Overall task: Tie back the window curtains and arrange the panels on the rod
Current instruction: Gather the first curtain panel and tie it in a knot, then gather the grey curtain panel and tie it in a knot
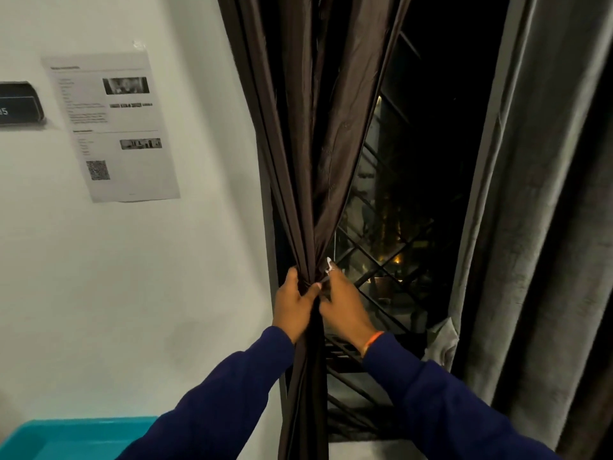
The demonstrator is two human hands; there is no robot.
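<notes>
Now both hands meeting at centre, slightly toward 6 o'clock. Left hand (294, 302) wrapping fingers round gathered brown curtain (310, 180), squeezing folds into tight bunch. Right hand (345, 305) touching it at 3 o'clock side, fingers pinching same bunch. Curtain fanning upward toward 12 o'clock, hanging straight below hands. Grey curtain (537, 227) hanging at 3 o'clock. Window grille (381, 260) showing between. Printed sheet (111, 127) sticking on wall at 10 o'clock. Teal bin (66, 439) sitting at 7 o'clock.

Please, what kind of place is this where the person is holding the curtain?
Probably an indoor room beside a window at night. A dark brown curtain and a grey curtain hang by a barred window showing lights outside. A printed sheet on the wall suggests a rented or shared room.
</notes>
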